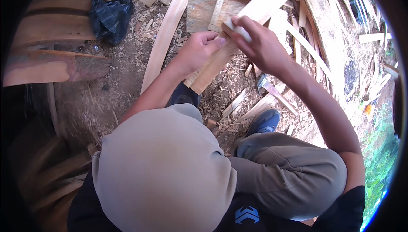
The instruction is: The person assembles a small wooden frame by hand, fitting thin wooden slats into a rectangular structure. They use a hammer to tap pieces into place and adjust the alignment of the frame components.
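A thick wooden plank (212, 69) slants from near my left shoe up to the far right, and its upper face is brightly lit. My left hand (196, 52) grips it at the left edge, thumb on top and fingers bent. In my right hand (264, 45) is a small pale block (238, 31), pressed against the plank just beyond my left thumb. My fingers partly cover this block, so its exact kind is unclear. A hand tool (275, 93) with a curved metal head and wooden handle lies on the ground right of the plank.
Wood shavings cover the ground (127, 87). A long board (166, 36) lies to the left, near a black plastic bag (111, 18) and stacked timber (59, 27). Offcuts and strips (312, 49) lie at the right. My blue shoe (264, 122) rests below the tool.
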The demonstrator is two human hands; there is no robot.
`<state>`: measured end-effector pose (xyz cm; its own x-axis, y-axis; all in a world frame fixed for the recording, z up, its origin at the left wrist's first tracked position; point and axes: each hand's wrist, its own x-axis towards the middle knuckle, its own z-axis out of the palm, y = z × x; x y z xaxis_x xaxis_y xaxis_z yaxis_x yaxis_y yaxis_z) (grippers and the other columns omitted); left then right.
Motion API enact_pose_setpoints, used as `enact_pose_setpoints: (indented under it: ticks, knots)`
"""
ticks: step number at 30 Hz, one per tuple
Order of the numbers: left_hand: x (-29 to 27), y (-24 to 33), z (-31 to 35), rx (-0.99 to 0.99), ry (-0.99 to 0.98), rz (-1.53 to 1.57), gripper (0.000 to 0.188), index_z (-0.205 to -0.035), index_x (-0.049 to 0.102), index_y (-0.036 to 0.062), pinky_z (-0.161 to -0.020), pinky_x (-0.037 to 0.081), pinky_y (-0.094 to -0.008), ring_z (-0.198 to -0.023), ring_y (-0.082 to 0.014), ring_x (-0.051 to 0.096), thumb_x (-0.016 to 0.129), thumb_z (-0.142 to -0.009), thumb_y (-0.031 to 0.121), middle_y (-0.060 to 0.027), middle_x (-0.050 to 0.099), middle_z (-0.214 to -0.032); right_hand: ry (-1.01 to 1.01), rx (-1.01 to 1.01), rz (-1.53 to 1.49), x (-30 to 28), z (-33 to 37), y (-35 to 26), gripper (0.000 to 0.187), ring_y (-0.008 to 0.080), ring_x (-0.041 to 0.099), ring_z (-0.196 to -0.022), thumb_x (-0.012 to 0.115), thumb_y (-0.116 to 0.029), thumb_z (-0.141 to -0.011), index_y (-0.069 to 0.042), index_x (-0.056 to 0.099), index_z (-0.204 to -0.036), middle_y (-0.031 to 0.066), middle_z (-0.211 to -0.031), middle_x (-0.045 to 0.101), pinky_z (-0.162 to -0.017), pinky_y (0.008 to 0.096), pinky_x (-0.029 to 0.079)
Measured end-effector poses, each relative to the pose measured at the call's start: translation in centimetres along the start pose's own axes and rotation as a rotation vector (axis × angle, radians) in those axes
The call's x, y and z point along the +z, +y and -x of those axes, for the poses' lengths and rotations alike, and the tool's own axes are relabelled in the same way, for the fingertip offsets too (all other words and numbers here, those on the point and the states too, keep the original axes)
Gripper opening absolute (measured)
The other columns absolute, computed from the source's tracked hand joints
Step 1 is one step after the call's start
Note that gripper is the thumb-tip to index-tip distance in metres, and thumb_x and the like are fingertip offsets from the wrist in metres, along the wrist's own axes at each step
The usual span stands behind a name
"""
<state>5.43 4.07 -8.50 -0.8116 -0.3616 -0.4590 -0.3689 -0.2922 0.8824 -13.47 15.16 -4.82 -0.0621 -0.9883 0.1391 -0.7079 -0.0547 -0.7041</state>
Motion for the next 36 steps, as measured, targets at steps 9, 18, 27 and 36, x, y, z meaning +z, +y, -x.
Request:
enact_pose_setpoints:
  ticks: [9, 18, 27, 36]
  knots:
    - [0.6, 0.5, 0.0, 0.078, 0.060, 0.059, 0.037, -0.126, 0.057, -0.0031, -0.073, 0.058, -0.0296, -0.092, -0.0150, 0.069, 0.049, -0.106, 0.027, -0.0093, 0.069, -0.111, -0.041, -0.052, 0.232, 0.7, -1.5, -1.5, 0.030, 0.0396, 0.065, -0.066, 0.060, -0.023, -0.097, -0.011, 0.049, -0.122, 0.0192, -0.091, 0.059, -0.057, 0.0467, 0.053]
    - [1.0, 0.2, -0.5, 0.087, 0.097, 0.020, 0.032, -0.118, 0.060, -0.0017, -0.067, 0.060, -0.0317, -0.078, -0.0161, 0.070, 0.051, -0.106, 0.027, -0.0093, 0.070, -0.099, -0.064, -0.064, 0.250, 0.6, -2.2, -1.7, 0.025, 0.0404, 0.067, -0.067, 0.062, -0.022, -0.095, -0.012, 0.047, -0.113, 0.0202, -0.090, 0.058, -0.056, 0.0468, 0.055]
    - [1.2, 2.0, 0.2, -0.018, 0.019, 0.149, 0.036, -0.121, 0.061, -0.0020, -0.072, 0.058, -0.0280, -0.082, -0.0133, 0.069, 0.052, -0.105, 0.029, -0.0086, 0.070, -0.100, -0.142, 0.047, 0.246, -0.4, -0.1, -2.7, 0.024, 0.0387, 0.066, -0.063, 0.058, -0.021, -0.097, -0.009, 0.044, -0.113, 0.0208, -0.088, 0.058, -0.052, 0.0440, 0.055]
    - [0.6, 1.8, 0.4, -0.072, -0.018, 0.127, 0.038, -0.124, 0.059, -0.0040, -0.077, 0.057, -0.0286, -0.090, -0.0137, 0.069, 0.051, -0.105, 0.028, -0.0083, 0.071, -0.102, -0.145, 0.083, 0.285, -0.9, 0.3, -3.0, 0.024, 0.0352, 0.070, -0.066, 0.055, -0.023, -0.099, -0.009, 0.045, -0.116, 0.0225, -0.091, 0.060, -0.049, 0.0410, 0.056]
